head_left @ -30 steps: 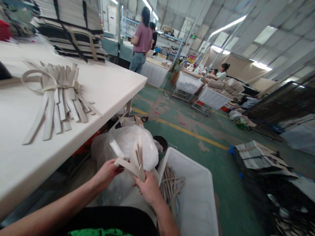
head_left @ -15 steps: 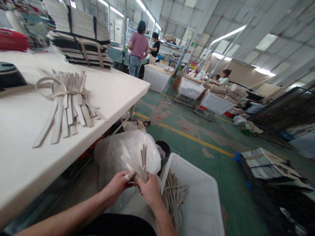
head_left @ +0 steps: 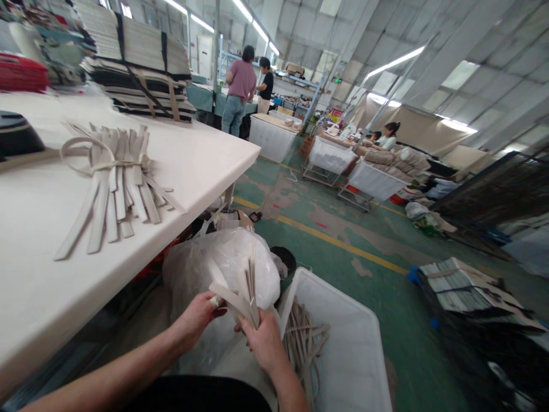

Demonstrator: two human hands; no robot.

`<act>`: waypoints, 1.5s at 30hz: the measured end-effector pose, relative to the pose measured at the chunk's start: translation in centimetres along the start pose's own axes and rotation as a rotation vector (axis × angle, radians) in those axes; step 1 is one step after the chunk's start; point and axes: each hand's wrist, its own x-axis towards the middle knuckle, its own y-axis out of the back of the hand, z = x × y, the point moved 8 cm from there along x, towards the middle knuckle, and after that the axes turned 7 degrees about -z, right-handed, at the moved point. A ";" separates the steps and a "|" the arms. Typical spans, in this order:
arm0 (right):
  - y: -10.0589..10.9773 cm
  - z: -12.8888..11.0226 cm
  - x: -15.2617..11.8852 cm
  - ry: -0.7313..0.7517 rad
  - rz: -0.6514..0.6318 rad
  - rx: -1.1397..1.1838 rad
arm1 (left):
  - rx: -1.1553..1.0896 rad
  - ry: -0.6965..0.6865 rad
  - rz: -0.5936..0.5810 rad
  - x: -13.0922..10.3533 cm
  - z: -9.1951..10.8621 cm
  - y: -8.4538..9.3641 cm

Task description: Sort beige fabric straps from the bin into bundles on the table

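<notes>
My right hand (head_left: 263, 337) is closed round a bunch of flat beige strips (head_left: 249, 286) that fan upward. Just left of it, my left hand (head_left: 201, 317) is closed, with a strip end at its fingertips beside the bunch. Behind both hands lies a clear plastic bag (head_left: 189, 269). A white bin (head_left: 351, 337) at the right holds loose beige strips (head_left: 302, 337). On the white table (head_left: 206, 166) a tied bundle of similar strips (head_left: 122, 177) lies spread out.
Stacked, strapped sheets (head_left: 146, 63) stand at the table's back. A black object (head_left: 17, 133) lies at its left. Another strapped stack (head_left: 467, 286) is at the right on the green floor (head_left: 317, 246). Several people work in the background, one in a purple shirt (head_left: 241, 77).
My left hand has moved slightly left and up, away from my right hand. My right hand still grips the bunch and has shifted slightly downward. The background people have changed posture.
</notes>
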 end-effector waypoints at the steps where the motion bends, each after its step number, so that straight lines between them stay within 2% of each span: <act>1: 0.0 0.2 -0.1 -0.010 -0.010 -0.004 | -0.003 0.001 0.035 0.0 0.2 0.5; 3: 0.1 0.4 -0.2 -0.022 -0.003 -0.014 | 0.002 0.024 0.037 -0.1 0.1 0.5; 6: 0.2 -0.3 0.1 -0.001 0.042 -0.007 | 0.014 0.043 -0.087 -0.5 -0.4 -1.5; 8: 0.2 -0.7 0.2 0.009 0.041 0.013 | 0.015 0.028 -0.122 -0.6 -0.3 -2.1; 12: -0.2 -0.5 0.1 -0.020 -0.028 -0.012 | -0.042 -0.006 0.031 -0.1 0.7 0.4; 14: -0.2 -0.3 0.0 -0.029 -0.024 -0.040 | -0.061 -0.004 0.060 0.1 0.7 1.1; 19: -0.1 -0.7 0.3 0.024 0.044 -0.013 | 0.019 0.002 -0.139 -0.3 -0.2 -1.8; 21: -0.1 -0.6 0.3 0.026 0.024 -0.006 | 0.028 -0.016 -0.116 -0.3 0.3 -1.7; 25: -0.1 -0.1 -0.3 -0.014 -0.025 -0.027 | -0.020 -0.023 0.042 -0.1 1.4 0.5; 27: -0.1 -0.3 -0.4 -0.005 -0.004 -0.036 | -0.023 0.001 -0.005 -0.1 1.0 0.1; 30: 0.0 -1.1 -0.1 0.045 0.025 -0.018 | 0.005 0.023 -0.145 -0.3 0.0 -1.7; 31: -0.1 -1.2 -0.1 0.050 0.017 -0.007 | 0.009 0.024 -0.158 -0.4 -0.1 -2.0; 37: -0.6 -0.7 -0.2 0.063 -0.061 -0.039 | 0.019 0.027 -0.006 -0.7 0.1 0.1; 41: -0.5 -0.6 -0.2 0.071 -0.005 -0.010 | 0.060 0.091 -0.032 -1.0 -0.5 -0.4; 45: 1.4 -0.4 0.2 0.014 0.125 0.158 | -0.122 0.192 -0.004 -2.3 0.1 -1.0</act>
